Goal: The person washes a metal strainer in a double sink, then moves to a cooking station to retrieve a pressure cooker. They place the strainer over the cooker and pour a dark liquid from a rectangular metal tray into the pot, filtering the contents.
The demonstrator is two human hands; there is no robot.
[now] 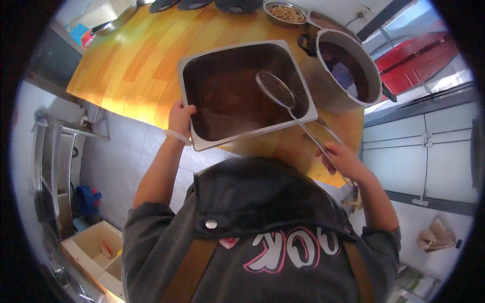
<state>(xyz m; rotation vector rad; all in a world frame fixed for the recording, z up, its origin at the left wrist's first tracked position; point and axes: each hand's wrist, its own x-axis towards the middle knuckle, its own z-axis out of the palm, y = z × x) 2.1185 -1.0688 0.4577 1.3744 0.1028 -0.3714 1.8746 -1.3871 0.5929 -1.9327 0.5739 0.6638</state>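
A deep rectangular stainless-steel pan (248, 133) sits on the wooden table, holding dark brown liquid (231, 98). My left hand (182, 118) grips the pan's left rim, with the thumb over the edge. In my right hand (339, 160) is the long metal handle of a round skimmer (276, 91). The skimmer's head is over the right part of the pan; whether it touches the liquid, I cannot tell. Another thin metal handle (329, 128) runs from the pan's near right corner toward my right hand, and what it belongs to is unclear.
Right of the pan stands a large metal pot (348, 68) with black handles and dark liquid inside. Behind it are a steel bowl (285, 14) of pale pieces and another bowl (327, 21). Black dishes (197, 3) line the table's far edge (151, 26). A wooden box (93, 246) lies lower left.
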